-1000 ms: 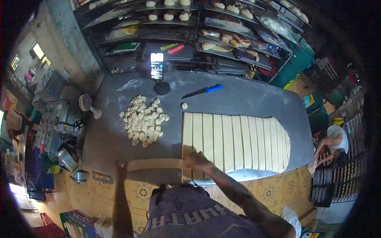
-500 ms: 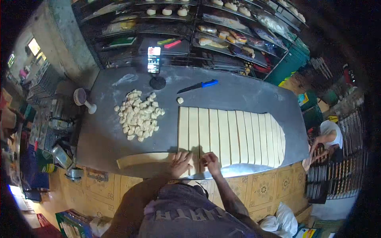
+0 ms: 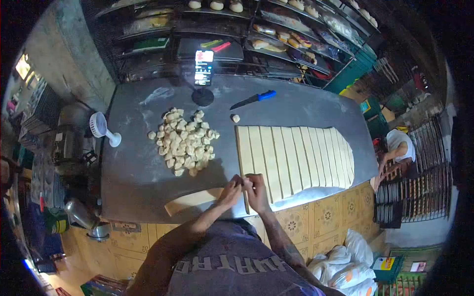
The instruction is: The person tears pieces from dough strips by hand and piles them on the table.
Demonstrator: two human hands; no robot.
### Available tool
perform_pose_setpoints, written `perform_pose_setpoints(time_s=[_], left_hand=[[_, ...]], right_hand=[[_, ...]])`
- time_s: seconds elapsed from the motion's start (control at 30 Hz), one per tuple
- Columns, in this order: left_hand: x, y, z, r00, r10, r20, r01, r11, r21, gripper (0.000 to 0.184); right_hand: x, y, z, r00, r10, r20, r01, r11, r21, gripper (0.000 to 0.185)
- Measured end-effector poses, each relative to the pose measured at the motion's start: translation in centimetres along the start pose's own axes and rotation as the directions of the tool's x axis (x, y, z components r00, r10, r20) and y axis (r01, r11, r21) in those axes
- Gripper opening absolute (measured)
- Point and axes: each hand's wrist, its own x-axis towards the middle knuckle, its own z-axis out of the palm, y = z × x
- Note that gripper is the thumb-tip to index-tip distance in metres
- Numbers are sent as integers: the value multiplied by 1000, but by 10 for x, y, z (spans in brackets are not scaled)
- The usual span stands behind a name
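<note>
My left hand (image 3: 230, 193) and my right hand (image 3: 257, 193) meet at the left edge of a cream dough sheet (image 3: 296, 160) cut into long strips. The fingers of both are closed, their tips pinched close together; what lies between them is too small and covered to make out. A separate dough strip (image 3: 192, 201) lies flat along the table's front edge, its right end reaching my left hand. Beyond my hands is a heap of small dough pieces (image 3: 182, 140). One single dough piece (image 3: 235, 118) sits apart, near a blue-handled knife (image 3: 254, 99).
On the dark table (image 3: 133, 182) stand a lit phone (image 3: 203, 69) on a round base and a small white fan (image 3: 100, 126). Behind are racks of trays with bread (image 3: 291, 39). A person (image 3: 397, 150) works at far right. White sacks (image 3: 345, 269) lie on the floor.
My left hand has lifted from lying spread on the dough and closed beside my right hand. Both have moved slightly up the sheet's left edge. The view has shifted a little.
</note>
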Motion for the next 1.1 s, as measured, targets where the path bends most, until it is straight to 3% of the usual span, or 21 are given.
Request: perform_pose_setpoints(time_s=[0.03,0.1,0.13,0.2,0.23,0.33,0.37,0.4,0.47,0.5,0.53,0.57,0.6,0.63,0.73,0.77,0.83,0.93,1.03,1.07,1.1], left_hand=[[-1,-5,-4,996,34,-82,-33,999,15,44],[-4,-2,-15,984,68,-163,-64,997,31,46],[-8,15,-28,988,-33,-148,20,996,-90,45],[-14,44,-45,969,-233,-87,194,926,-323,45],[-13,47,-45,967,-239,-94,197,925,-325,45],[-13,54,-40,983,-168,73,154,974,167,47],[-13,49,-31,982,-176,67,162,972,172,47],[-11,41,-20,996,-24,-90,61,900,432,44],[-11,36,-1,906,353,-236,18,523,852,45],[-11,36,4,907,344,-243,31,520,854,45],[-11,46,2,941,50,-334,171,783,598,46],[-12,59,-2,916,-256,-309,341,902,263,48],[-13,65,-3,837,-520,-174,512,854,-92,50],[-18,51,1,832,-525,-179,517,851,-93,50],[-40,-43,29,940,-318,-125,176,764,-621,53],[-37,-56,35,938,-323,-123,182,763,-620,53],[-24,-74,42,922,-340,-183,188,810,-556,55],[-4,-92,41,894,-352,-278,198,865,-460,64],[4,-84,28,871,-357,-336,213,893,-397,74],[13,-67,21,897,-218,-383,223,974,-33,79],[19,-41,11,924,-68,-377,205,919,336,84]], right_hand=[[4,-3,8,1000,7,-4,-7,1000,-2,26],[11,-6,15,992,-117,36,122,964,-237,24],[16,-9,17,982,-178,69,191,919,-346,24],[20,-20,16,982,-166,87,184,940,-288,22],[22,-29,14,982,-156,105,177,957,-228,21],[26,-26,7,986,-120,116,137,978,-157,19],[27,-23,4,991,-90,96,104,982,-158,19],[29,-20,1,995,-63,79,75,984,-160,19],[28,-13,1,993,-50,109,62,992,-111,22],[27,-10,3,991,-37,129,46,997,-69,25],[27,-7,2,989,-24,148,28,999,-26,28],[27,-3,-1,987,-22,156,25,999,-20,28],[29,0,-5,971,21,238,2,995,-96,32],[32,2,-9,947,67,313,-13,985,-174,36],[41,4,-11,888,97,449,32,962,-271,43],[42,3,-9,859,79,506,84,953,-290,45],[43,6,-4,828,59,558,139,942,-306,48],[45,29,12,812,-229,537,464,811,-355,41],[69,12,18,853,-230,469,432,815,-386,39],[75,6,21,874,-235,425,415,816,-402,38],[76,4,25,878,-237,416,413,815,-407,38]])
